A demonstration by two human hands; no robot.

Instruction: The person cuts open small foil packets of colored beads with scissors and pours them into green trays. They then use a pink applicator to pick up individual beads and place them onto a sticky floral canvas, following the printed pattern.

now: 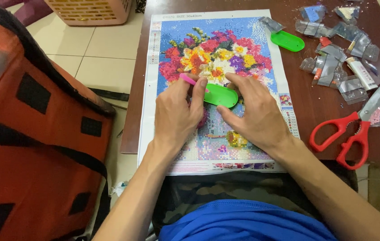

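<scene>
Left hand grips pink pen, right hand steadies green tray; red scissors nearby.

Two hands, left and right, rest on one flower canvas. There are two green trays: one between the hands, another at the canvas's upper right. One pink pen shows. One pair of red scissors lies on the single table. The foil packets are too many and overlapped to count exactly. One orange bag and one pink basket stand on the floor.
</scene>
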